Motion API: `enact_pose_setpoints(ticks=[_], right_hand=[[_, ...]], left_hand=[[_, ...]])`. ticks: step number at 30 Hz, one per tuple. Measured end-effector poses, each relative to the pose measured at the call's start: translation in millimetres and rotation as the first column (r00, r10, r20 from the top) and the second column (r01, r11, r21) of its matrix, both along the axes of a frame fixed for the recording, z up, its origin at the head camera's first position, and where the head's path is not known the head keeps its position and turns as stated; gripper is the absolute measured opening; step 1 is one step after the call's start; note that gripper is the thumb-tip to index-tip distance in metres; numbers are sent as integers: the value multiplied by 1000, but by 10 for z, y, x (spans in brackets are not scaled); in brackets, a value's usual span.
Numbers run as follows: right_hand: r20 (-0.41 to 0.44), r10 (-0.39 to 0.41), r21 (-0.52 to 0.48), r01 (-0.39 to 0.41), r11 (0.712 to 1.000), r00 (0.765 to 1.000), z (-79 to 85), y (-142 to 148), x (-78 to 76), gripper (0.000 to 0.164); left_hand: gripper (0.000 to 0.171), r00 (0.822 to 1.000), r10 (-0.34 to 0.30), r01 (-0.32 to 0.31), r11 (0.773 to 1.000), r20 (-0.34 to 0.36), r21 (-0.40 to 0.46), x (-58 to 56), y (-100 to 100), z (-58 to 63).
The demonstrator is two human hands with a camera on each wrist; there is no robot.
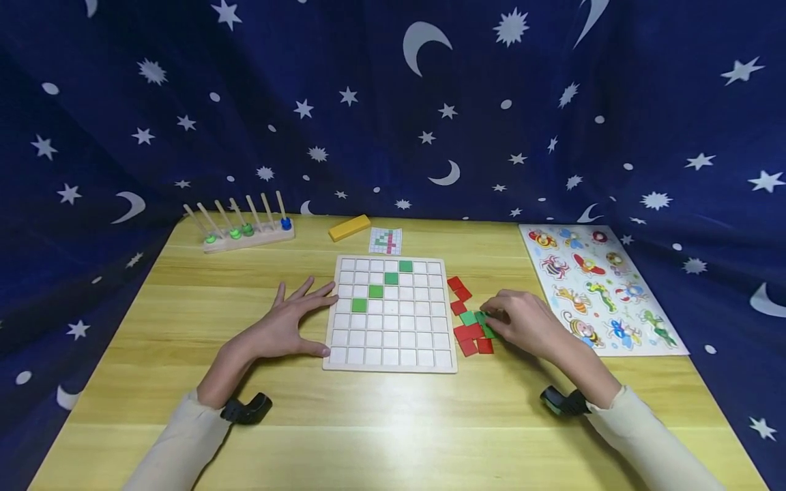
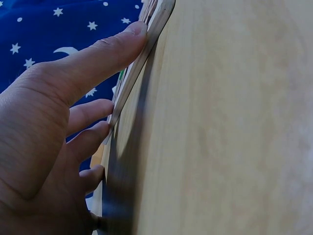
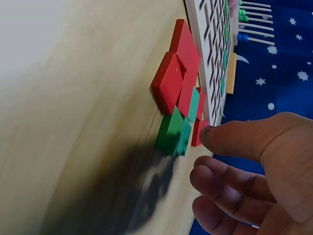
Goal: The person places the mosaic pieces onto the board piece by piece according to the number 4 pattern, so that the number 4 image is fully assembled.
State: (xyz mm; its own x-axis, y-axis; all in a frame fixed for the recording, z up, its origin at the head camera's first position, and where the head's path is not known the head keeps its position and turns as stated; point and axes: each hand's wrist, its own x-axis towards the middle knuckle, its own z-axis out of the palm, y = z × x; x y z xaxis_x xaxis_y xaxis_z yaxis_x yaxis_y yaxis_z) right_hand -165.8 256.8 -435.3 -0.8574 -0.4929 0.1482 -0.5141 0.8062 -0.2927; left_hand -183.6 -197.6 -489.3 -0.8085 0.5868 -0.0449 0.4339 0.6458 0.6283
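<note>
The pale wooden grid board point(image 1: 390, 363) lies flat mid-table, with several green square tiles point(image 1: 376, 292) set in a diagonal in its upper cells. My left hand point(image 1: 279, 326) has its fingers spread, thumb and fingertips at the board's left edge. In the left wrist view the thumb point(image 2: 115, 51) rests against the board's side. Beside the board's right edge lie loose red tiles point(image 1: 469, 332) and green tiles point(image 3: 171, 132). Over the green ones hovers my right hand point(image 1: 522, 320), thumb and fingers apart in the right wrist view, nothing between them.
A small card point(image 1: 385, 241) with a green and red grid pattern lies behind the board, near a yellow block point(image 1: 349, 228). At the back left stands a peg rack point(image 1: 252, 237) with beads. An insect puzzle board point(image 1: 604, 290) lies right. A starry blue cloth point(image 1: 368, 123) hangs behind.
</note>
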Motion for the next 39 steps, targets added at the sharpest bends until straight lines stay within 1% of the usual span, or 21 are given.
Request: enact_pose_setpoints(ticks=[4, 7, 13, 19, 23, 27, 34, 39], right_hand=[[-1, -20, -9, 20, 1000, 1000, 4, 65, 42, 17], [2, -23, -20, 23, 1000, 1000, -4, 81, 46, 17], [-1, -8, -25, 8, 1000, 1000, -53, 29, -41, 16], [41, -19, -12, 19, 1000, 999, -85, -1, -113, 14], [37, -26, -12, 26, 1000, 999, -105, 9, -149, 13], [28, -23, -28, 24, 999, 999, -112, 24, -167, 15], [70, 18, 2, -18, 1000, 997, -95, 8, -187, 23], [92, 22, 8, -23, 1000, 996, -93, -1, -221, 20]], left_hand=[[96, 1000, -1, 1, 1000, 1, -5, -7, 0, 5], [96, 1000, -1, 1, 1000, 0, -11, -7, -6, 4], [96, 1000, 6, -6, 1000, -8, -12, 10, -40, -10], [97, 1000, 6, -6, 1000, -5, -9, 19, -28, -4], [97, 1000, 4, -4, 1000, -6, -5, 9, -13, 8], [96, 1000, -4, 4, 1000, -7, -9, -3, -11, 9], [96, 1000, -6, 6, 1000, -5, -3, -12, -12, 10], [96, 1000, -6, 6, 1000, 6, -2, -6, -6, 14]])
